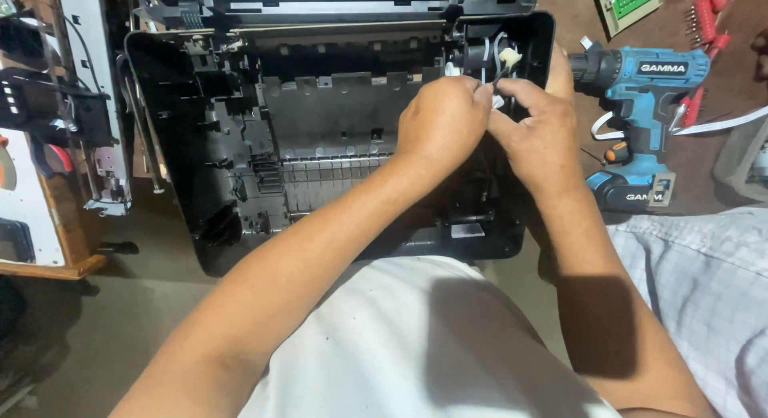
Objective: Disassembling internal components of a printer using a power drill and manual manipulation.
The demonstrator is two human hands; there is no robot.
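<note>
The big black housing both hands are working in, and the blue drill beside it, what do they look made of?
The black housing looks like moulded plastic, matte to semi-gloss: thin ribs, clips and tabs are formed into it. The blue cordless drill seems to have a hard plastic body with a dark chuck, possibly metal or plastic. The left hand and right hand hide the wiring corner.

We see two labels, both on the blue-and-black cordless drill (640,106) lying on the floor at right: a dark oblong label with pale lettering (663,68) along its upper body, and a small pale square sticker (661,190) on the black battery base; no packages, signs or screens appear
</note>
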